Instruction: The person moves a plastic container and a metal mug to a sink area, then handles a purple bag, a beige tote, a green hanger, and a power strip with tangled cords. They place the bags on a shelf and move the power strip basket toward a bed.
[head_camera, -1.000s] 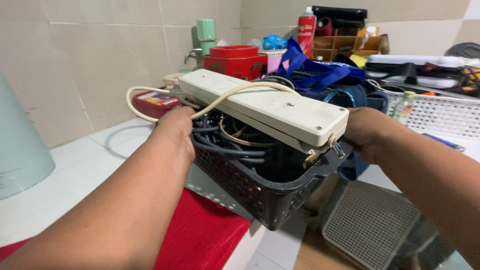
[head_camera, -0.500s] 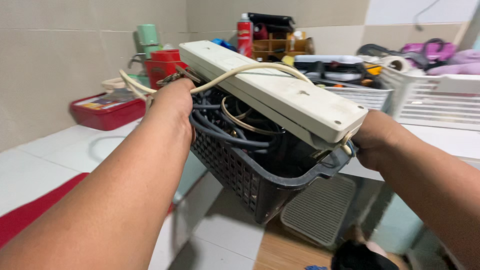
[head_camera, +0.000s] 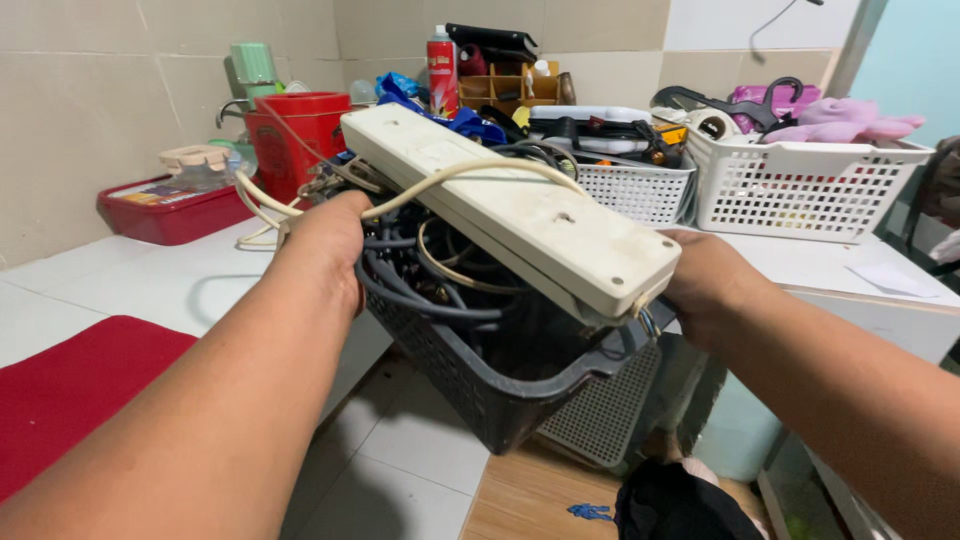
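Both hands clamp opposite ends of a dark grey perforated plastic basket (head_camera: 500, 385): left hand (head_camera: 325, 245) on the far-left rim, right hand (head_camera: 705, 285) apparently curled under the near-right rim. A long off-white plastic power strip (head_camera: 510, 205) lies across it, its long axis running hand to hand above coiled grey cables (head_camera: 430, 270).

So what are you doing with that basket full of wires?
A person is holding a dark plastic basket up in the air with both hands, the left hand on one side and the right hand on the other. It is stuffed with tangled grey cables, and a long cream power strip lies slanted across the top, its cord looping over it. Behind, white baskets and a red tin sit on the tiled counter.
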